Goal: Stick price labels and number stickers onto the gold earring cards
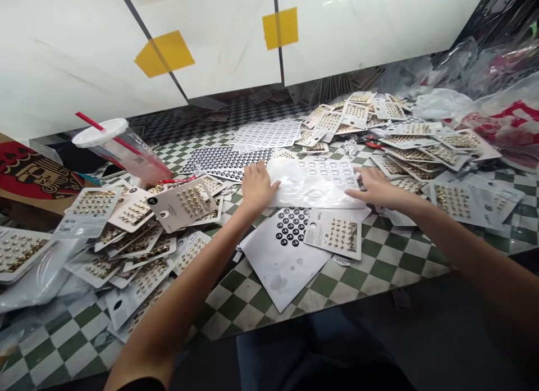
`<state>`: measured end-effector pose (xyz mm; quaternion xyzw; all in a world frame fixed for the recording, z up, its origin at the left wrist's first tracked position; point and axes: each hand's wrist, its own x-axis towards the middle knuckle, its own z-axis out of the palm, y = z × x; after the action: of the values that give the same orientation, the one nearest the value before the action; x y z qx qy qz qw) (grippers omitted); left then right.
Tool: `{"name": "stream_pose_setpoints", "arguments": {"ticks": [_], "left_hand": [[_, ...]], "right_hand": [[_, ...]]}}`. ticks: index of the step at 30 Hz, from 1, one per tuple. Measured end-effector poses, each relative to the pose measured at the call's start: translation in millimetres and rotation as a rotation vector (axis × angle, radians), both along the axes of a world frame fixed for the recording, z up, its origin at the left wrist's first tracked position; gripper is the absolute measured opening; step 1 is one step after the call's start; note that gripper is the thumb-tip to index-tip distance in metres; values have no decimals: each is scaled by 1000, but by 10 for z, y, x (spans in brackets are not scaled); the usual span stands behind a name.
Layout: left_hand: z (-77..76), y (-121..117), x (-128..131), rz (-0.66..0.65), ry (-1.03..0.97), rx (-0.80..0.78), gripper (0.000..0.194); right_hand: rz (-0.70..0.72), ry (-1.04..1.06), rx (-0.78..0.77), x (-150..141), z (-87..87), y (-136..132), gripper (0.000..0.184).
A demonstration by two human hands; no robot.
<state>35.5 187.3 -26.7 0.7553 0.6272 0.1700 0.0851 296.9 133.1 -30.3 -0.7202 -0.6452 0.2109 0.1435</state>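
Note:
My left hand [256, 187] lies on the left edge of a glossy white sticker sheet [314, 183] in the middle of the table, fingers curled over its edge. My right hand [374, 187] rests flat on the sheet's right edge, fingers stretched toward the left. The sheet carries rows of small white labels on its upper right part. Just in front of it lie an earring card [334, 233] with gold studs and a larger white sheet [283, 250] with round black stickers.
The green-and-white checkered table [379, 256] holds piles of earring cards at left [126, 233] and right [421, 149]. A plastic cup with a red straw [122, 149] lies tipped at left. Black-dot sticker sheets [223, 158] lie behind. Plastic bags [501, 116] sit far right.

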Motion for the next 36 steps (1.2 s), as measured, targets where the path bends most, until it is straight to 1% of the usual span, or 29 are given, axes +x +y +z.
{"name": "stream_pose_setpoints", "arguments": {"ticks": [1, 2, 4, 5, 6, 7, 8, 10, 13, 14, 15, 17, 19, 20, 22, 25, 27, 29, 32, 34, 36], "left_hand": [[0, -6, 65, -109, 21, -23, 57], [-6, -6, 147, -251, 39, -65, 54], [-43, 12, 334, -545, 67, -174, 53], [-72, 30, 423, -644, 75, -223, 54], [-106, 53, 497, -699, 79, -258, 56], [-141, 76, 554, -715, 79, -280, 58], [-172, 99, 592, -706, 73, -290, 59], [-211, 131, 630, -670, 53, -287, 62], [-189, 130, 693, -650, 8, -242, 57], [-164, 119, 734, -658, -17, -217, 53], [-134, 108, 786, -673, -56, -184, 48], [-75, 92, 901, -709, -172, -107, 39], [-30, 99, 993, -731, -277, -49, 31], [-14, 113, 1020, -740, -324, -45, 27], [11, 160, 1036, -765, -412, -86, 20], [58, 248, 1002, -803, -549, -182, 18], [101, 299, 981, -793, -596, -226, 16], [141, 336, 979, -758, -619, -238, 12], [176, 382, 992, -675, -591, -168, 8], [193, 408, 980, -547, -598, -92, 8], [221, 409, 932, -359, -628, 17, 8]], "right_hand": [[-3, 25, -10, 30, -15, 50, 77], [-14, 65, -8, 42, -34, 84, 81], [-77, 238, -2, 33, -66, 118, 89], [-129, 362, 3, 23, -74, 125, 92], [-183, 486, 9, 16, -75, 129, 95], [-229, 590, 14, 12, -70, 129, 95], [-254, 662, 11, 10, -61, 126, 92], [-233, 739, -23, 8, -39, 105, 74], [-109, 814, -93, -28, -28, 50, 36], [-72, 833, -94, -50, -33, 32, 27], [-42, 847, -78, -74, -42, 17, 23], [10, 860, -16, -117, -64, -4, 22], [56, 858, 50, -145, -85, -15, 27], [77, 852, 77, -151, -94, -19, 30], [113, 837, 110, -151, -107, -27, 35], [145, 820, 124, -141, -114, -37, 36], [164, 816, 123, -137, -107, -45, 35], [189, 821, 120, -140, -96, -52, 34], [184, 821, 124, -147, -93, -57, 31], [144, 803, 135, -144, -109, -48, 31], [95, 779, 140, -127, -132, -33, 32]]}}
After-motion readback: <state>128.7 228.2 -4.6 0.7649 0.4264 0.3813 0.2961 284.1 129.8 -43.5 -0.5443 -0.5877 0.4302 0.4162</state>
